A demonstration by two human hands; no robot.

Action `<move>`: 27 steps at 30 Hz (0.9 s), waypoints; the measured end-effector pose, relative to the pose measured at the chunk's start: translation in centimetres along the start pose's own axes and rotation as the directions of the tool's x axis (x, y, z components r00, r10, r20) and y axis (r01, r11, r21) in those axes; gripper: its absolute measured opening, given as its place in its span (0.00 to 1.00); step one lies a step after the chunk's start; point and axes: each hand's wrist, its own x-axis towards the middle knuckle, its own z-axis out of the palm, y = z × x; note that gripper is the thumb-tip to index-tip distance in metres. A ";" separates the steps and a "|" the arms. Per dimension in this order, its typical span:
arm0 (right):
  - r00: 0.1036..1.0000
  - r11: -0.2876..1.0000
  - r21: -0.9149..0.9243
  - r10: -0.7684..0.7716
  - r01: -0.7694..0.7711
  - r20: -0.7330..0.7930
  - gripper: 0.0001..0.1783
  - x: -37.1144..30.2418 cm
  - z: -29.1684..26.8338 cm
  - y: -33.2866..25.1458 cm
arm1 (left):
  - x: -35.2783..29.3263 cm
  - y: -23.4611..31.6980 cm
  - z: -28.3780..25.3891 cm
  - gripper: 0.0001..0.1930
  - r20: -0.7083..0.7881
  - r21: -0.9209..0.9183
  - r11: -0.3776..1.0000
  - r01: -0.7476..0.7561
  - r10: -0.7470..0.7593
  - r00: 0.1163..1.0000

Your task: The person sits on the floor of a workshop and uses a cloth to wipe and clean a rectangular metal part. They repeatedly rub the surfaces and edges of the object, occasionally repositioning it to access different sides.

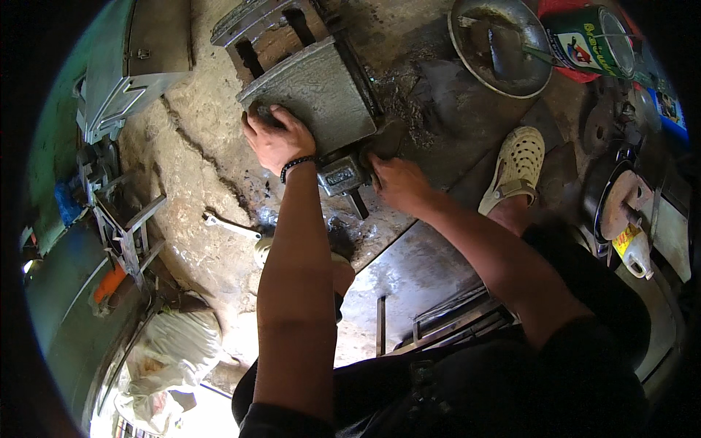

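A heavy grey metal block with a wet, gritty-looking flat top sits on the floor ahead of me, its slotted frame at the far end. My left hand is closed at the block's near left edge, its fingers curled on a small dark lump that I cannot make out. Beside the near right corner is my right hand, fingers bent against a dark flat piece; what they grip is mostly hidden. Between the hands, a small metal fitting with a short stem juts toward me.
A wide metal pan with dark contents stands at the far right, near a green can. A wrench lies on the floor at left. My clog-shod foot is right of the block. A metal cabinet stands far left.
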 end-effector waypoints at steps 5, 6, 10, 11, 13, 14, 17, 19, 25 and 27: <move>0.986 0.999 -0.033 0.021 -0.016 0.165 0.31 0.7 -0.8 0.3 | -0.2 0.1 0.0 0.22 0.009 0.010 1.000 -0.010 0.010 1.000; 0.986 0.999 0.010 0.044 -0.046 0.160 0.32 0.7 -0.4 0.0 | -0.2 0.1 0.0 0.22 0.008 0.017 1.000 -0.012 0.012 1.000; 0.987 0.974 0.198 0.080 -0.106 0.138 0.34 -0.2 0.6 -0.6 | 0.1 0.1 -0.1 0.23 0.014 0.004 1.000 -0.015 0.015 1.000; 0.994 0.962 0.259 0.071 -0.091 0.086 0.35 -0.7 0.7 -0.6 | 0.1 0.1 0.0 0.23 0.005 0.010 1.000 -0.023 0.023 1.000; 0.999 0.950 0.310 -0.021 0.034 -0.045 0.35 -1.8 0.9 -0.7 | 0.1 -0.1 0.1 0.23 0.005 0.027 0.999 -0.017 0.017 1.000; 0.998 0.951 0.307 -0.029 0.047 -0.063 0.35 -2.0 1.0 -0.8 | 0.1 -0.1 0.2 0.23 -0.003 0.007 0.999 -0.034 0.034 0.999; 0.995 0.922 0.376 0.086 -0.095 0.040 0.33 -1.5 1.4 -1.1 | -0.1 -0.7 0.2 0.23 -0.006 0.012 0.999 -0.032 0.032 0.999; 0.997 0.945 0.321 0.052 -0.067 0.054 0.29 -1.0 1.7 -1.0 | -0.2 -0.8 0.5 0.24 -0.033 0.031 0.999 -0.037 0.038 0.999; 0.880 0.891 -0.076 -0.453 0.447 -0.144 0.21 -8.1 -1.8 1.3 | 0.4 -1.8 -0.8 0.30 -0.095 -0.264 0.964 -0.041 0.016 0.995; 0.994 0.986 0.125 -0.103 0.106 -0.032 0.22 -11.7 -5.1 1.8 | 0.6 -3.0 -2.2 0.29 -0.074 -0.450 0.892 0.039 -0.081 0.994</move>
